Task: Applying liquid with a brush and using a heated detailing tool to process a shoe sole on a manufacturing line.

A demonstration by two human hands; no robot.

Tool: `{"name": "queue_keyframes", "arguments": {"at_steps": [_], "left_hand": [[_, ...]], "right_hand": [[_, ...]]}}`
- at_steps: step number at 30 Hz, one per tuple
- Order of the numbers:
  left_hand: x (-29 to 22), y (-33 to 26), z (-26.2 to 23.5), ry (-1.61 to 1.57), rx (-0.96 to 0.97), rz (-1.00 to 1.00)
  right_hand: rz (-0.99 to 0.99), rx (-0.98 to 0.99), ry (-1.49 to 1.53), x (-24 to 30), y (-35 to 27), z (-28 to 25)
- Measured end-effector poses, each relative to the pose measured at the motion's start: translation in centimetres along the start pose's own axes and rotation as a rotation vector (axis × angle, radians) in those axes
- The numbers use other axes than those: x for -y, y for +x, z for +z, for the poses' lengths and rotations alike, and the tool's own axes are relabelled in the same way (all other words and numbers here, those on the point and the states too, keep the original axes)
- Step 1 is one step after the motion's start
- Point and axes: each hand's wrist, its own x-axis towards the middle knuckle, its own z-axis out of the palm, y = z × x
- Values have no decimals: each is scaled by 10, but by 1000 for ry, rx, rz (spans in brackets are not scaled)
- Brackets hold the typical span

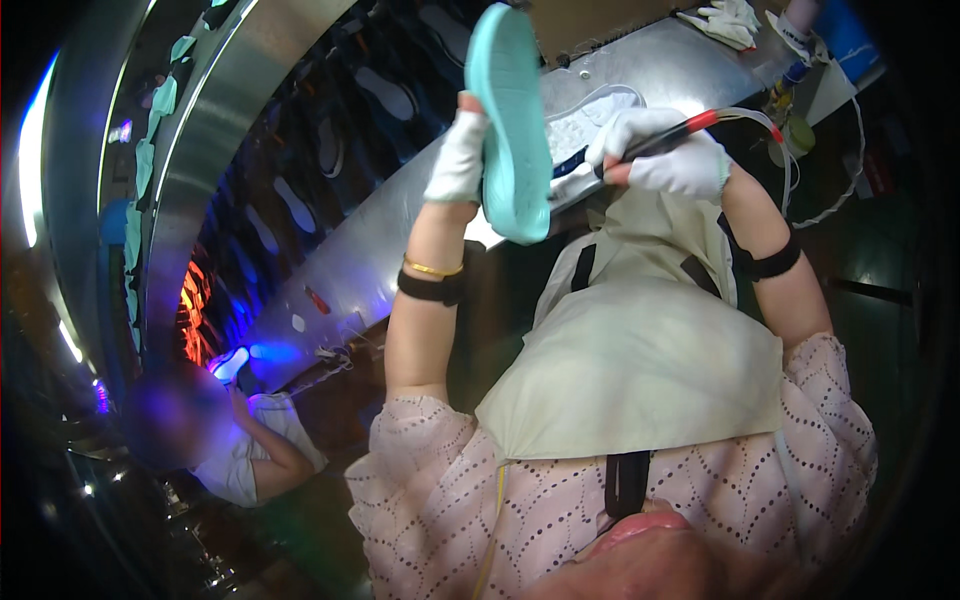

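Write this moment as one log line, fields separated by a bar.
left hand: gloved, holds mint shoe sole upright | right hand: gloved, grips red-tipped pen tool near sole | surface: metal workbench

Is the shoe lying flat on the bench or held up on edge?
Held up on edge: the left hand grips the shoe, mint sole facing the camera, above the metal bench.

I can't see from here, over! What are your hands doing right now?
Left hand gripping mint-green shoe sole, held upright. Right hand holding red-and-black pen tool beside it. Nothing between them.
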Motion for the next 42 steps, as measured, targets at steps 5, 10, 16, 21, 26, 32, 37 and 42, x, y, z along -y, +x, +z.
{"name": "queue_keyframes", "arguments": {"at_steps": [5,10,16,21,26,32,37,42], "left_hand": [[-21,-17,-7,-626,1,201],[62,-21,-15,-857,298,-257],[76,-33,57,-836,182,-79],[89,-23,53,-836,7,-102],[78,-26,53,-770,-12,-30],[76,-18,49,-708,-122,84],[67,-23,46,-807,-60,97],[65,-21,34,-805,-14,86]], "right_hand": [[127,-299,183,25,2,4],[234,-394,115,-8,6,15],[76,-643,86,-37,19,12],[-111,-453,-268,-14,18,35],[-36,-421,-64,-8,7,36],[-104,-148,-384,5,-6,46],[64,-263,-1,-3,-20,55],[100,-166,-28,-8,-27,59]]}}
